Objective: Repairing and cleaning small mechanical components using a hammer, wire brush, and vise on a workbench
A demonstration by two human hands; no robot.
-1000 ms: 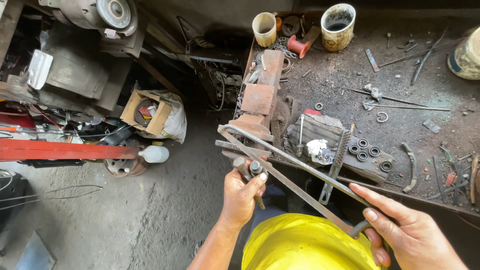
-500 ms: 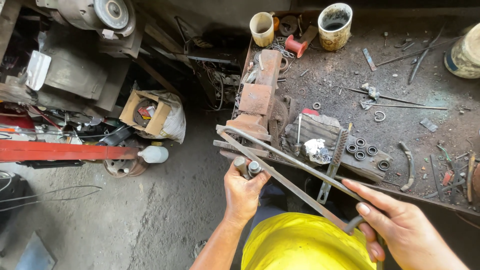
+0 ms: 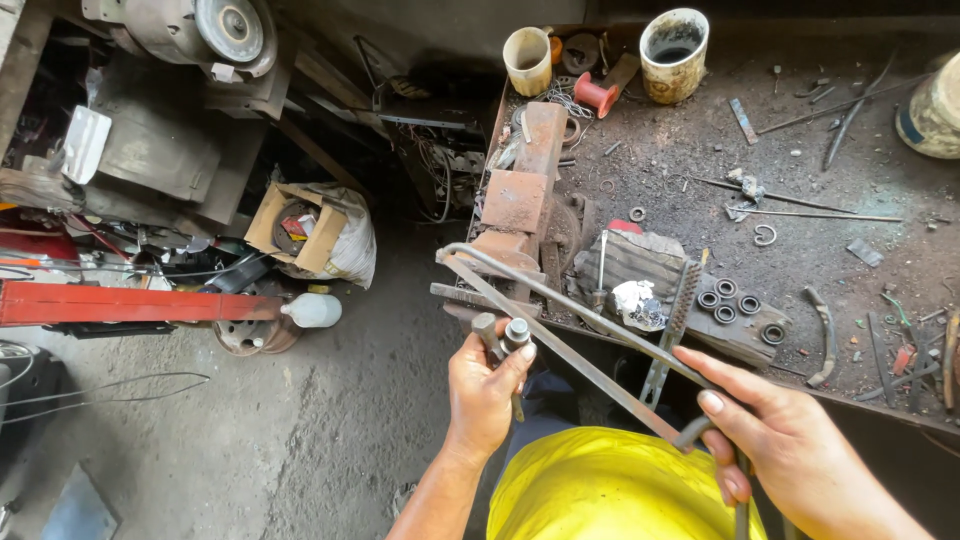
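**Two hands on a hacksaw at the bench vise**

The right hand (image 3: 790,455) grips the near end of a long grey metal hacksaw frame (image 3: 570,325), its fingers curled shut around the handle loop while the index finger lies stretched along the frame. The saw runs diagonally up and to the left from that hand, its thin bowed back and straight blade meeting at the far tip, which sits at the front of a rusty red-brown bench vise (image 3: 515,200).

The left hand (image 3: 483,385) is closed around a short grey metal rod with a rounded end cap (image 3: 505,335), fingers wrapped tight and the thumb pressed by the cap. The rod stands just below the saw blade and close under the vise; whether it is the vise's own handle cannot be told.

The vise sits on the left edge of a dark, grimy workbench (image 3: 800,160). A wire brush with a metal handle (image 3: 675,310) lies just beyond the saw, beside a group of small black rings (image 3: 735,300) on a scrap of board. Further back stand a stained cream cup (image 3: 527,60) and a dirty white bucket (image 3: 673,52), with a red spool (image 3: 595,95) between them. A yellow garment (image 3: 610,490) fills the bottom of the view between the forearms. On the concrete floor to the left lie a red steel beam (image 3: 130,303) and an open cardboard box (image 3: 295,225).
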